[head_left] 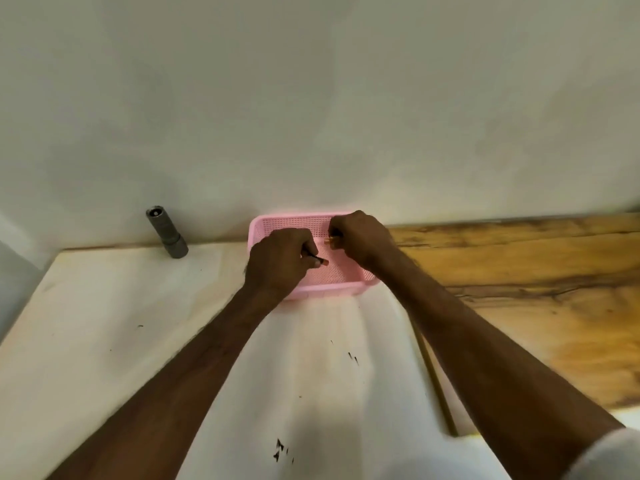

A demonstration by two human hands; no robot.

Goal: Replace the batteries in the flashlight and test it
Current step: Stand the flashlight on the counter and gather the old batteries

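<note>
A grey flashlight (166, 233) stands upright against the wall at the back left of the table, its top end open. Both hands are over a pink mesh basket (329, 289) at the back centre. My left hand (277, 261) pinches a dark battery (317, 259) with an orange tip inside the basket. My right hand (360, 237) is closed around another small battery (328, 241), of which only a brass-coloured end shows. The rest of the basket's inside is partly hidden by the hands.
The white tabletop (104, 323) has small dark marks near the front. A varnished wooden surface (519, 278) adjoins it on the right. A plain wall (311, 98) rises directly behind the basket and flashlight.
</note>
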